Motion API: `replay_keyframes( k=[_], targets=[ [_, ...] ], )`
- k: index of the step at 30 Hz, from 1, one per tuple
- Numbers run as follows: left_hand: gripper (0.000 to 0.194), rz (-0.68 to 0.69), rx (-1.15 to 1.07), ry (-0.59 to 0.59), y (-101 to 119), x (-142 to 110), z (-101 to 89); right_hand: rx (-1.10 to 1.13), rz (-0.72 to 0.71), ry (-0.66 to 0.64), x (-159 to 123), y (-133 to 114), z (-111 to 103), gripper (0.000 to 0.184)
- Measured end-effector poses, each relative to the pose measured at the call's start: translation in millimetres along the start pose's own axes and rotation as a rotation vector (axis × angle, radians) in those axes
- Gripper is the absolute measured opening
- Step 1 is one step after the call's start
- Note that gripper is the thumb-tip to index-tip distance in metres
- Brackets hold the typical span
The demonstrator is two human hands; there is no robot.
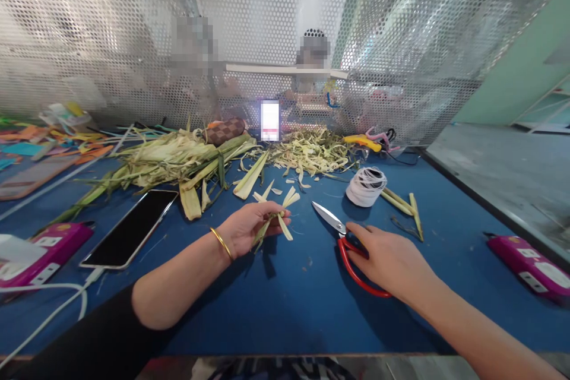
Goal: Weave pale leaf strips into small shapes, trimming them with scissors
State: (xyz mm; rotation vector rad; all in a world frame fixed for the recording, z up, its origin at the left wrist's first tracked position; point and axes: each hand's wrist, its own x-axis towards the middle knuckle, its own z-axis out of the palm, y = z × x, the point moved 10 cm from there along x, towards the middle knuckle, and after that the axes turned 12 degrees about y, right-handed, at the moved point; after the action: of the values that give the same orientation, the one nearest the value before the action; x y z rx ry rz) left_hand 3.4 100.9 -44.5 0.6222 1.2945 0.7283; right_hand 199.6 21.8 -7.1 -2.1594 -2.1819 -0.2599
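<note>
My left hand [253, 227], a gold bangle at its wrist, pinches a small bundle of pale green corn husk strips [288, 198]. The strips fan out past my thumb and fingertips, above the tabletop. My right hand [392, 255] grips the red handle of the scissors [342, 243]. Their silver blades are together and point up and left, toward the husk bundle but apart from it. My fingers partly hide the handle loops. A spool of white string [366, 187] stands just beyond the scissors.
A husk pile [164, 157] lies at back left, shredded scraps [312, 151] at back centre. A phone [131, 228] is by my left forearm. Purple power strips [529, 264] sit at both sides. A perforated metal screen [267, 18] closes the back of the blue table [285, 314].
</note>
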Motion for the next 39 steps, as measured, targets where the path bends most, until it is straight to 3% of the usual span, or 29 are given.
replay_keyframes(
  k=[3,5,6,8,10,13,17,19,22,24,26,29,31,35,39],
  targets=[
    [0.012,0.007,0.009,-0.019,1.9,-4.4,1.7,-0.035,-0.043,-0.048,0.8,-1.6,-5.0,0.030],
    [0.014,0.009,0.014,-0.024,2.3,-6.6,2.6,-0.017,0.010,-0.019,11.7,9.6,-17.3,0.027],
    [0.015,0.008,0.015,-0.022,2.3,-7.1,2.7,-0.021,0.095,0.050,20.2,22.6,-28.5,0.032],
    [0.016,0.005,0.015,-0.017,1.7,-6.7,2.5,-0.068,0.285,0.327,35.7,52.4,-62.3,0.053],
    [0.015,-0.002,0.017,-0.018,0.4,-5.1,2.4,-0.120,0.400,0.423,50.3,74.0,-73.0,0.075],
    [0.013,-0.013,0.026,-0.034,-1.6,-2.9,2.7,-0.098,0.431,0.276,77.0,91.9,-52.1,0.083],
    [0.012,-0.013,0.015,-0.026,-1.3,-2.5,1.2,-0.036,0.298,0.093,101.4,101.2,-24.9,0.062],
    [0.010,-0.019,0.007,-0.028,-1.6,-3.0,1.6,0.009,0.197,0.030,108.3,104.1,-18.4,0.055],
    [0.008,-0.042,0.007,-0.036,-4.0,-2.9,2.6,0.031,0.120,-0.009,113.0,109.1,-20.1,0.067],
    [0.007,-0.050,0.007,-0.034,-5.4,-2.0,2.3,0.013,0.091,0.029,114.4,104.3,-29.2,0.075],
    [0.007,-0.045,0.002,-0.040,-5.4,-1.2,2.6,-0.024,-0.027,0.140,114.7,81.1,-43.1,0.072],
    [0.007,-0.036,0.000,-0.051,-4.9,-1.3,3.4,-0.125,-0.387,0.250,104.7,19.9,-46.0,0.033],
    [0.008,-0.035,0.010,-0.042,-5.0,-1.7,2.6,-0.254,-0.478,0.219,100.0,-1.7,-30.0,0.018],
    [0.008,-0.031,0.010,-0.036,-4.4,-2.1,1.7,-0.272,-0.475,0.197,100.4,-12.0,-8.0,0.022],
    [0.008,-0.048,0.001,-0.050,-4.7,-1.9,2.2,-0.211,-0.409,0.224,107.2,-10.6,-6.6,0.022]
  ],
)
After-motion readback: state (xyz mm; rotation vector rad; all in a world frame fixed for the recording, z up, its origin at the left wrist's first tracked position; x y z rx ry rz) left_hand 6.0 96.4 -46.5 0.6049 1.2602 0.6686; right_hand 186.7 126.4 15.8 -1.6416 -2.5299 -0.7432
